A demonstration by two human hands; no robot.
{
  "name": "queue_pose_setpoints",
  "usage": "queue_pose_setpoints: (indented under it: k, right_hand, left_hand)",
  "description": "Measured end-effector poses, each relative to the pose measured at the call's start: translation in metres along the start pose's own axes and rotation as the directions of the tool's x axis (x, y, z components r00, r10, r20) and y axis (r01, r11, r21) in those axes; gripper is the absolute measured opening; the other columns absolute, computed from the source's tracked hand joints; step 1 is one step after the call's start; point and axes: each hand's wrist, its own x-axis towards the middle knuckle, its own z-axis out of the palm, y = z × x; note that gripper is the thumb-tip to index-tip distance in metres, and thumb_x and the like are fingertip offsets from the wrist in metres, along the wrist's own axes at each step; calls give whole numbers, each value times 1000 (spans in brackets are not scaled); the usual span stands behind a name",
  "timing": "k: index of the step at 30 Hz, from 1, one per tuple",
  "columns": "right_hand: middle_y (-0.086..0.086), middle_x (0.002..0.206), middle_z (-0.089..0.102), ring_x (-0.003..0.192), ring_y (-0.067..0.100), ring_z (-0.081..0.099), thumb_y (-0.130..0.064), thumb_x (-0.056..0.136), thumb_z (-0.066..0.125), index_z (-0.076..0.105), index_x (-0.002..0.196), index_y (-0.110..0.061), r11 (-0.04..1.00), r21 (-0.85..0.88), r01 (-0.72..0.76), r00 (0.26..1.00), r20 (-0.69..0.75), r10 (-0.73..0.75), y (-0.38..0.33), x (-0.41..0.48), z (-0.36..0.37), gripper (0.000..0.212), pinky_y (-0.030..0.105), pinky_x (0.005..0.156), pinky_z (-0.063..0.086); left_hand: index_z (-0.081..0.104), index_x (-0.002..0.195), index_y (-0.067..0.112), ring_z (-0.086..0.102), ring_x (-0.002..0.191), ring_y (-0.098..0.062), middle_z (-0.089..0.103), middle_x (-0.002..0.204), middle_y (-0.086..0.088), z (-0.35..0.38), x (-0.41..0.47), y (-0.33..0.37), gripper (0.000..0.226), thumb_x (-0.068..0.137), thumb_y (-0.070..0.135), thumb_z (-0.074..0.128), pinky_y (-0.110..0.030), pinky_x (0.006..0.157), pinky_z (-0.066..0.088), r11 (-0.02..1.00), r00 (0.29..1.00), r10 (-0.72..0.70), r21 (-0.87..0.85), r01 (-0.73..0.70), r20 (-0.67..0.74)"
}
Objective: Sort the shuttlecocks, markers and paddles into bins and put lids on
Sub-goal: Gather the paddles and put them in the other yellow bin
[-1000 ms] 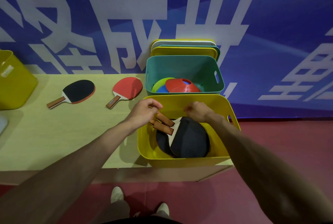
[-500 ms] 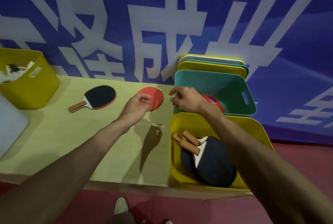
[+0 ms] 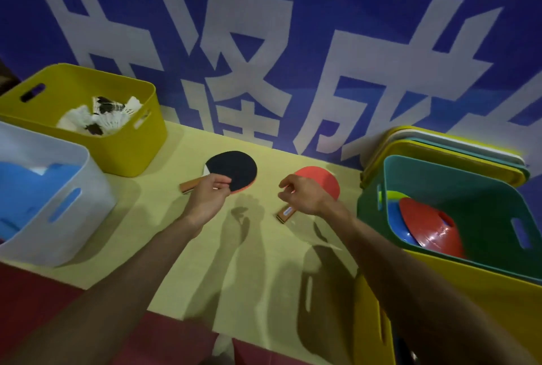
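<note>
Two paddles lie on the pale table (image 3: pixel 164 218). My left hand (image 3: pixel 209 197) hovers over the neck of the black paddle (image 3: pixel 234 169), fingers loosely curled, holding nothing. My right hand (image 3: pixel 302 196) hovers likewise over the neck of the red paddle (image 3: pixel 325 181), whose handle end shows below my knuckles. At the back left, a yellow bin (image 3: pixel 129 153) holds white shuttlecocks (image 3: pixel 99 118). A teal bin (image 3: pixel 481 197) on the right holds red, blue and green disc markers (image 3: pixel 428 229). Only the near corner of the yellow paddle bin (image 3: pixel 369 320) shows, at the bottom right.
A white bin (image 3: pixel 58 232) with blue items stands at the left front edge. A stack of lids (image 3: pixel 440 144) leans against the blue banner wall behind the teal bin. The table's front edge runs across the lower frame, with red floor below.
Both hands left the yellow paddle bin, empty, and moved left over the table to the two loose paddles. My view swung left, bringing the shuttlecock bin and white bin into sight.
</note>
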Motion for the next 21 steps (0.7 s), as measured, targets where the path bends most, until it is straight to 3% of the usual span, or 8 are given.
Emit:
queue_pose_setpoints:
  k: [4, 7, 10, 13, 15, 17, 19, 21]
  right_hand:
    - [8, 115, 66, 98, 23, 63, -26, 93, 55, 56, 125, -13, 994, 60, -93, 995, 37, 90, -6, 32, 28, 34, 33, 83, 50]
    - [7, 101, 67, 89, 26, 66, -25, 89, 58, 60, 116, -16, 951, 236, -198, 980, 43, 193, -3, 51, 50, 28, 39, 77, 54]
    - [9, 97, 62, 83, 21, 60, -13, 89, 59, 63, 110, -9, 745, 611, -269, 948, 31, 316, -1, 65, 68, 21, 34, 68, 53]
    - [10, 91, 60, 77, 19, 56, -5, 89, 56, 61, 106, -7, 571, 773, -278, 898, -3, 440, 5, 74, 77, 17, 26, 60, 50]
    - [7, 84, 59, 73, 19, 56, -3, 88, 56, 62, 105, -6, 539, 791, -290, 862, -29, 506, 13, 77, 81, 18, 26, 56, 49]
    - [7, 72, 56, 63, 20, 53, 1, 85, 56, 65, 91, -4, 544, 782, -303, 830, -65, 554, 23, 77, 87, 12, 26, 50, 44]
    - [10, 64, 51, 63, 24, 51, 4, 78, 55, 59, 66, -7, 569, 750, -336, 801, -90, 592, 31, 74, 92, 17, 31, 55, 46]
    - [9, 66, 54, 70, 26, 54, 0, 71, 57, 57, 61, -10, 574, 721, -387, 761, -102, 641, 40, 73, 97, 14, 42, 66, 51]
  left_hand:
    - [52, 114, 15, 50, 95, -19, 56, 110, -4, -20, 46, -24, 22, 92, 16, 52, -30, 80, 38, 993, 991, -109, 43, 113, -82]
    - [48, 128, 13, 55, 104, -27, 57, 119, -6, -29, 80, -42, 41, 90, 26, 56, -36, 87, 46, 977, 986, -153, 139, 161, -68]
    - [48, 127, 7, 57, 103, -35, 56, 120, -12, -34, 105, -66, 44, 84, 16, 54, -46, 89, 50, 930, 990, -142, 344, 127, 17]
    - [53, 118, 8, 57, 101, -37, 57, 116, -16, -36, 127, -92, 40, 78, 15, 55, -47, 86, 51, 844, 988, -126, 533, 61, 86]
    - [51, 127, 22, 54, 110, -32, 55, 123, -9, -35, 132, -99, 49, 78, 19, 57, -44, 93, 48, 785, 985, -107, 619, 0, 135]
    - [44, 136, 29, 45, 122, -29, 48, 131, -6, -31, 134, -103, 56, 83, 19, 58, -41, 104, 39, 743, 982, -103, 669, -30, 158]
    - [43, 134, 21, 39, 125, -30, 43, 131, -11, -26, 138, -104, 52, 85, 22, 59, -41, 105, 32, 674, 989, -76, 738, -40, 123]
    - [48, 126, 13, 39, 122, -31, 43, 127, -13, -25, 143, -104, 44, 86, 27, 60, -42, 102, 33, 620, 994, -57, 783, -38, 93]
